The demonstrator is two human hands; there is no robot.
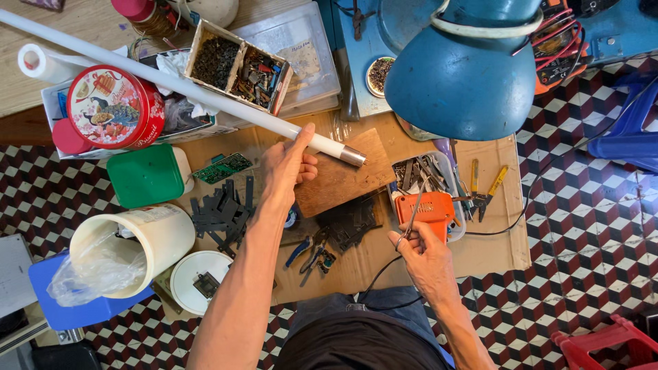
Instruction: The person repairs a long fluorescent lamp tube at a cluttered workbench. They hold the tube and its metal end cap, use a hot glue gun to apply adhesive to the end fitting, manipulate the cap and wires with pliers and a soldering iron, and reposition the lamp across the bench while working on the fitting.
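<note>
Landmark for places: the wooden board mid-frame on the cardboard sheet.

Far left of the board we see a white bucket on its side, with a crumpled clear plastic bag spilling from its mouth. It rests against a blue box. Just right of the bucket is a round white lid with a small dark part on it. Above the bucket sits a green-lidded tub, shut, contents hidden. Up-left of the board there is a red round tin, closed, standing in a white tray. Above the board we see a divided cardboard box: the left cell holds dark small bits, the right cell mixed small components. Between bucket and board lie dark metal strips and a green circuit board.

Our left hand is at the board's left edge, fingers curled around a long white tube, thumb up, firm hold near its metal-capped end. The tube runs from far upper left down to the board's top.

Right of the board we see a clear plastic tub packed with metal tools. Our right hand, below-right of the board, pinches a thin metal tool between its fingertips; an orange soldering gun lies at the tub. Further right are yellow-handled pliers. A blue lamp hangs above the tub.
</note>
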